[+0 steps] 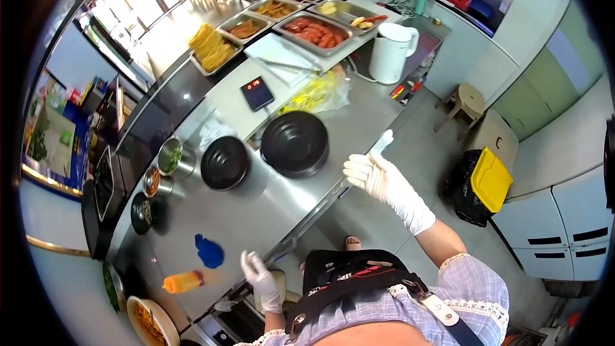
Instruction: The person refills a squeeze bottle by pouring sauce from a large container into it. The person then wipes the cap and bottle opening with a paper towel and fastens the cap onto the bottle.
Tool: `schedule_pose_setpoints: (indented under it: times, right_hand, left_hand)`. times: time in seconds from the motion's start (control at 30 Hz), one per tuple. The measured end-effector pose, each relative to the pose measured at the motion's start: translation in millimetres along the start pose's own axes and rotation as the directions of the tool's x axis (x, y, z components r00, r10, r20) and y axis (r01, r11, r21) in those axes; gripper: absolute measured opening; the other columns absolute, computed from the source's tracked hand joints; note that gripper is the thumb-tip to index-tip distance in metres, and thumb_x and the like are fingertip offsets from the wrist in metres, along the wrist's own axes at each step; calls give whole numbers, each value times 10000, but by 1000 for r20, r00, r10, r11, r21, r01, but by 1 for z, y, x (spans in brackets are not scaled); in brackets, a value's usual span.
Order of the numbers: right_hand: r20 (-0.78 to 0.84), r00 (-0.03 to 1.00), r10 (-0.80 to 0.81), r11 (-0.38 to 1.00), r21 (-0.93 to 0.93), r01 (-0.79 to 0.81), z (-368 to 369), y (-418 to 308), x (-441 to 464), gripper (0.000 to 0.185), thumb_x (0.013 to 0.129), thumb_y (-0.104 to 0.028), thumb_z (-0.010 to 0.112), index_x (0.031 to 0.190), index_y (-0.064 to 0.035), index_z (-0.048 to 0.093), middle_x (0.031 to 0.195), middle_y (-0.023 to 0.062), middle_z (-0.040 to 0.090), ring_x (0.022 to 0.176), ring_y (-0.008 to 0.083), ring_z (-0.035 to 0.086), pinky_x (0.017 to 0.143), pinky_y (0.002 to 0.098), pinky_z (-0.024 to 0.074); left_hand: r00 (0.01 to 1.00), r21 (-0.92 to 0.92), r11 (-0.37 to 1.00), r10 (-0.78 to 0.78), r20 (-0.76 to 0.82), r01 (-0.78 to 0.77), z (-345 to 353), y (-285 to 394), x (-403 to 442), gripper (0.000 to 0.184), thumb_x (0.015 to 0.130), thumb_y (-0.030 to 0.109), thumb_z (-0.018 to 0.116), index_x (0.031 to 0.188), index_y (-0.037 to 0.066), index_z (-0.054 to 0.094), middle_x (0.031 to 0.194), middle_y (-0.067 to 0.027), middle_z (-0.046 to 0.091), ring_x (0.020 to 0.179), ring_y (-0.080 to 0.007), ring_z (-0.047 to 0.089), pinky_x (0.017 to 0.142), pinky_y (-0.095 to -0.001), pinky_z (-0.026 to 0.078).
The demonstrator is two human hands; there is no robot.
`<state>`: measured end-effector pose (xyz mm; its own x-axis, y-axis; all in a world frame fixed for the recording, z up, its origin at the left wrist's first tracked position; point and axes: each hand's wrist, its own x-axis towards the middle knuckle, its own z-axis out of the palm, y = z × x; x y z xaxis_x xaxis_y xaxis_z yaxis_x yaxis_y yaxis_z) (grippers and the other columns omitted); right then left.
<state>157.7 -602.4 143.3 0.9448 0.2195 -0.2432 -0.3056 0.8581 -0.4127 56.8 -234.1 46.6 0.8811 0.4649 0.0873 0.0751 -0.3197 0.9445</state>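
Note:
My right hand (378,176), in a white glove, is held in the air by the counter's front edge. Its thumb is raised, the fingers point left, and nothing is in it. A stack of black bowls (295,144) stands on the steel counter (269,211) beyond that hand, with one more black bowl (224,163) to the left. My left hand (259,277), also gloved, is empty near the front edge, its fingers loosely stretched out. Closest to it are a crumpled blue item (209,252), perhaps a cloth, and an orange-yellow squeeze bottle (184,281) lying on its side.
Metal trays of food (315,33) line the back beside a white kettle (389,53). A digital scale (257,93) sits in front of a white board (282,59). Small containers (170,156) stand at left. Behind me are a stool (469,99) and a yellow-lidded bin (492,179).

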Motion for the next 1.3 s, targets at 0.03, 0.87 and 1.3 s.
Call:
schedule_pose_setpoints:
  times: [0.03, 0.87, 1.3]
  right_hand:
    - [-23, 998, -56, 998, 26, 57, -10, -7, 3, 409, 973, -305, 490, 1181, 45, 540, 1134, 215, 622, 1062, 326, 612, 929, 438, 491]
    - [-319, 568, -759, 615, -638, 463, -151, -456, 120, 161, 893, -180, 625, 976, -42, 637, 830, 51, 664, 722, 139, 637, 685, 262, 513]
    - [-74, 651, -756, 208, -969, 132, -280, -674, 414, 149, 821, -161, 642, 835, -15, 664, 695, 66, 660, 624, 111, 616, 579, 265, 488]
  left_hand:
    - [993, -20, 999, 45, 113, -43, 15, 13, 12, 290, 964, 108, 535, 1212, -42, 529, 984, -85, 633, 899, -152, 596, 836, -280, 483]
    - [850, -278, 960, 170, 499, -29, 427, 200, 136, 242, 961, 35, 462, 1163, -49, 567, 914, -85, 637, 846, -148, 591, 821, -280, 476]
    - [992, -45, 991, -128, -8, 128, 540, 219, 106, 245, 985, 89, 455, 1160, -51, 552, 865, -69, 606, 786, -132, 561, 751, -261, 468]
